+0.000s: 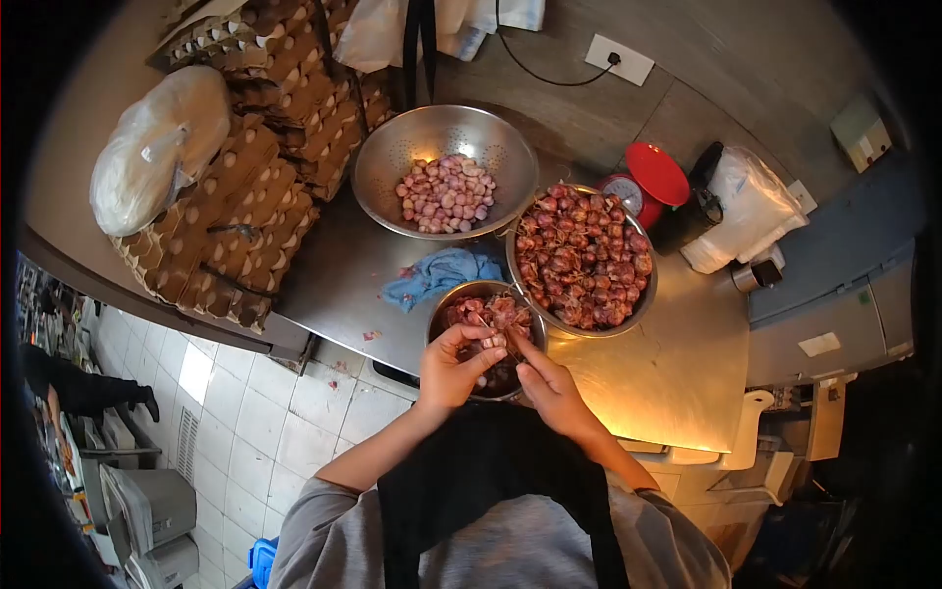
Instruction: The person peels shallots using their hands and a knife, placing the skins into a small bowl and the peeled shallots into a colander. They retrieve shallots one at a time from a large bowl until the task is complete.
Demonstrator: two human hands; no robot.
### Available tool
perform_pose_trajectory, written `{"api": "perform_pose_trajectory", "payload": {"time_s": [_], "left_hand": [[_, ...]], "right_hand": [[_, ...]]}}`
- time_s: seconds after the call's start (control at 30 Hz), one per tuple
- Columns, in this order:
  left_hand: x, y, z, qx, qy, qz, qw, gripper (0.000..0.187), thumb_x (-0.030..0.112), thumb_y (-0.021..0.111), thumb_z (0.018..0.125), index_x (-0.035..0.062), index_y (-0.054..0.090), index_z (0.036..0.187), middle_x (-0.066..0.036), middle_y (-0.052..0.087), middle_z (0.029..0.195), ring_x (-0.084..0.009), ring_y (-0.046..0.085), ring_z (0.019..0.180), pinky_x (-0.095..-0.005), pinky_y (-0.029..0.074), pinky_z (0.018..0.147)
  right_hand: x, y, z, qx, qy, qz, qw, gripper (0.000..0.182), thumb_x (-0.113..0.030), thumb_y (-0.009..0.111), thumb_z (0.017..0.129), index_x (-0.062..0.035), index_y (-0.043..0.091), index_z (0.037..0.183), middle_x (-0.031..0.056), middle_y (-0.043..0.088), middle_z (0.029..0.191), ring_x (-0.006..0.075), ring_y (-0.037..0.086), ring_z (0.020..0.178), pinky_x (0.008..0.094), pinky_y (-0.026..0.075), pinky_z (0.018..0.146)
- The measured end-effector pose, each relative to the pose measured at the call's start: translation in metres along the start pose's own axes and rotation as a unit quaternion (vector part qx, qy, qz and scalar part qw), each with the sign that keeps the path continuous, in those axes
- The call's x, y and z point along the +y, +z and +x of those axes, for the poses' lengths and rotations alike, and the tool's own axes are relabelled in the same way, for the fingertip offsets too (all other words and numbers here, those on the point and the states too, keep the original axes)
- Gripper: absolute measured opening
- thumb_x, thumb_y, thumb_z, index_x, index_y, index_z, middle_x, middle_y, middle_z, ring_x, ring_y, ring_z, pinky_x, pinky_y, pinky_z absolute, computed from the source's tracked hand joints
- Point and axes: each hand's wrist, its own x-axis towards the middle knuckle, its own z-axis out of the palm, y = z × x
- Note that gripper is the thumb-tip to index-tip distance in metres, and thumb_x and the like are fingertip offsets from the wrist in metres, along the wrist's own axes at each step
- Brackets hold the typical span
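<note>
Held close to my body, both hands meet above a small metal bowl (433,324) with reddish shallot skins (469,311) in it. My left hand (448,369) pinches a pale, partly peeled shallot (493,342) between thumb and fingers. Against it from the right, my right hand (555,389) has its fingers closed; what they grip is too small to make out. Beyond the bowl, a large metal bowl (649,285) is heaped with unpeeled red shallots (585,257). A metal colander (379,155) at the back contains peeled pinkish shallots (448,195).
A blue cloth (444,276) lies crumpled on the steel table (648,391). Stacked egg trays (221,216) with a white plastic bag (162,149) on top stand at the left. A red kitchen scale (655,175) sits behind the large bowl, near a white bag (751,206).
</note>
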Motion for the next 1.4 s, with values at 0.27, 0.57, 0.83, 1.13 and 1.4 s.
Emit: {"api": "perform_pose_trajectory", "payload": {"time_s": [0.27, 0.57, 0.83, 1.13, 1.4], "left_hand": [[-0.001, 0.004, 0.003, 0.002, 0.032, 0.042, 0.999, 0.018, -0.001, 0.064, 0.076, 0.0017, 0.054, 0.090, -0.003, 0.059, 0.080, -0.0075, 0.057, 0.067, -0.0201, 0.052, 0.049], [-0.010, -0.001, 0.006, -0.019, 0.052, 0.052, 0.997, 0.019, -0.002, 0.064, 0.075, 0.0019, 0.055, 0.092, -0.002, 0.059, 0.083, -0.0074, 0.058, 0.070, -0.0191, 0.051, 0.048], [0.003, 0.003, 0.005, -0.047, 0.014, -0.027, 0.998, 0.022, -0.001, 0.062, 0.077, 0.0020, 0.052, 0.098, -0.004, 0.059, 0.089, -0.0103, 0.058, 0.078, -0.0219, 0.053, 0.059], [0.003, 0.002, 0.007, -0.042, -0.020, -0.115, 0.992, 0.030, -0.002, 0.062, 0.077, 0.0029, 0.048, 0.104, -0.006, 0.056, 0.100, -0.0115, 0.054, 0.093, -0.0241, 0.045, 0.080], [-0.006, 0.002, 0.007, -0.021, 0.046, -0.067, 0.996, 0.028, -0.004, 0.064, 0.074, 0.0036, 0.048, 0.094, -0.004, 0.057, 0.091, -0.0095, 0.054, 0.086, -0.0234, 0.044, 0.078]], "right_hand": [[0.007, -0.003, 0.002, 0.013, 0.086, 0.061, 0.994, 0.040, -0.017, 0.041, 0.092, 0.0017, 0.037, 0.127, 0.0128, 0.047, 0.123, 0.0205, 0.043, 0.115, 0.0269, 0.031, 0.095], [-0.013, -0.005, 0.005, -0.006, 0.065, 0.022, 0.998, 0.037, -0.017, 0.042, 0.091, -0.0011, 0.041, 0.125, 0.0158, 0.050, 0.120, 0.0195, 0.047, 0.112, 0.0271, 0.034, 0.093], [0.032, -0.004, 0.004, 0.008, 0.111, 0.134, 0.985, 0.041, -0.018, 0.039, 0.093, -0.0042, 0.033, 0.131, -0.0021, 0.043, 0.069, 0.0053, 0.040, 0.057, 0.0176, 0.034, 0.054], [-0.009, -0.007, 0.002, -0.022, 0.106, 0.188, 0.976, 0.043, -0.016, 0.037, 0.093, -0.0068, 0.029, 0.134, -0.0044, 0.036, 0.064, 0.0044, 0.034, 0.054, 0.0169, 0.030, 0.050], [-0.008, -0.003, 0.002, -0.004, 0.029, -0.024, 0.999, 0.041, -0.017, 0.039, 0.092, 0.0004, 0.035, 0.129, 0.0110, 0.048, 0.122, 0.0186, 0.050, 0.101, 0.0250, 0.036, 0.089]]}}
